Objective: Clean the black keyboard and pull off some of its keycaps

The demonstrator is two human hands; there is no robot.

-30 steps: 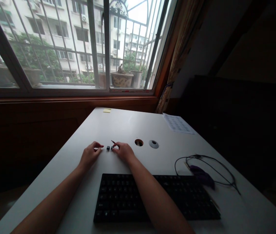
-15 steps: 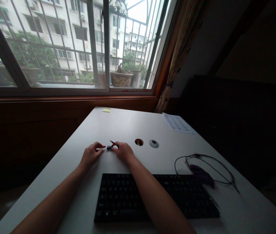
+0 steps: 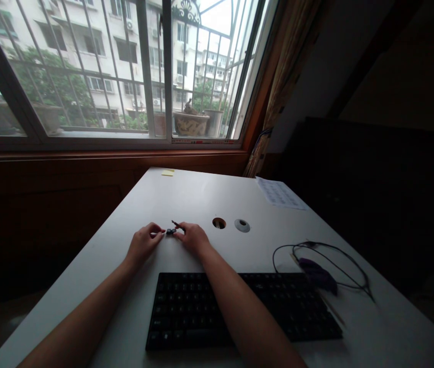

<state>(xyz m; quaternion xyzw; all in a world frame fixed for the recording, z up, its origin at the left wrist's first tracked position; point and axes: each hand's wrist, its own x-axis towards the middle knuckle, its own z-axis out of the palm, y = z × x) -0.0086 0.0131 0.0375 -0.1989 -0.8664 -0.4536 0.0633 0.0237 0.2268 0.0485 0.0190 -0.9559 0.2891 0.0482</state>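
Observation:
Two small dark blocks, which look like keycaps (image 3: 170, 232), sit side by side on the white desk between my hands. My left hand (image 3: 145, 241) rests just left of them, its thumb and forefinger curved with a small gap between and nothing visible in them. On the other side, my right hand (image 3: 194, 237) grips a thin dark pen-like tool (image 3: 177, 225), whose tip points up and to the left. The right thumb and fingertip are close to the right-hand keycap; whether they touch it I cannot tell. Below my hands lies a black keyboard (image 3: 186, 312), partly covered by my right forearm.
Beyond my right hand are a round cable hole (image 3: 219, 223) and its grey cover (image 3: 242, 226). A looped black cable (image 3: 278, 250) and a dark purple object (image 3: 318, 276) lie at the right. Printed paper (image 3: 280, 194) and yellow sticky notes (image 3: 167, 173) lie at the far edge.
The keycaps now sit slightly more to the left, and both show more plainly. My right hand and the tool have shifted slightly left. My left hand has hardly moved.

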